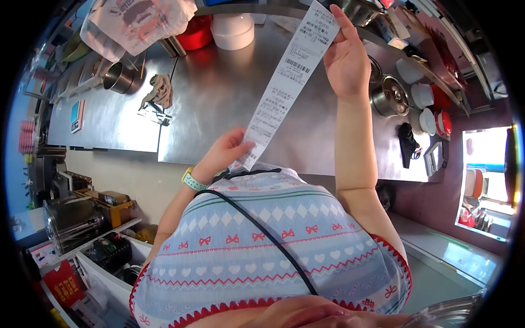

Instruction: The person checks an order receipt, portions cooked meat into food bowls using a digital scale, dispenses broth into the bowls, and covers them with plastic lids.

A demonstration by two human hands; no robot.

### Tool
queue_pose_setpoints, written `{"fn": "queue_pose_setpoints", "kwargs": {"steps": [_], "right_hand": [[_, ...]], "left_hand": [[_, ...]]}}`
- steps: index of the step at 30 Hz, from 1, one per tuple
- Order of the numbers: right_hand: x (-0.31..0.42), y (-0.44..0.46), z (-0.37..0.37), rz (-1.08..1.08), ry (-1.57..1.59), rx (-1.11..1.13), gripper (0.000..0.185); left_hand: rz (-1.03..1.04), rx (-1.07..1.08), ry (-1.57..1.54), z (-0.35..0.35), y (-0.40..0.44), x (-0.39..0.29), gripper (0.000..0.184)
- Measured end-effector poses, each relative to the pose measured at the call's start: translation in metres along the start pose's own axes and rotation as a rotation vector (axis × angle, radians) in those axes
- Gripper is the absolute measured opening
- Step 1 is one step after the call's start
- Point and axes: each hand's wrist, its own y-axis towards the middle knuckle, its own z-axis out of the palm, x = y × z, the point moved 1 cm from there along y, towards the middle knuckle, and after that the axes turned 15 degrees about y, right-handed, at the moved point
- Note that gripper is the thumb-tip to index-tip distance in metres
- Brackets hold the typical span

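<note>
The long receipt (284, 82) is above the steel table (213, 98), slanting between both hands. The left hand (221, 157) pinches its lower end, thumb over the print; the right hand (348, 63) grasps the upper end by the edge, with fingers partly hidden behind the paper. To hold it well, one should pull only lightly and equally, because thin paper can tear, and keep the thumb away from the lines. Beyond it stand a white pot (233, 31) and a red pot (195, 34).
</note>
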Motion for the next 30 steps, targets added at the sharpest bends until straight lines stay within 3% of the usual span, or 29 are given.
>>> {"fn": "queue_pose_setpoints", "kwargs": {"steps": [14,21,30], "right_hand": [[0.002,0.011,-0.006,0.008,-0.004,-0.034,0.049],[0.0,0.036,-0.046,0.002,-0.088,-0.153,0.064],[-0.005,0.052,-0.049,-0.011,-0.096,-0.184,0.052]], "left_hand": [[0.045,-0.055,-0.039,-0.004,0.0,-0.016,0.027],[0.07,-0.051,-0.059,-0.005,-0.011,-0.051,0.035],[0.118,-0.043,-0.121,-0.002,-0.018,-0.066,0.044]]}}
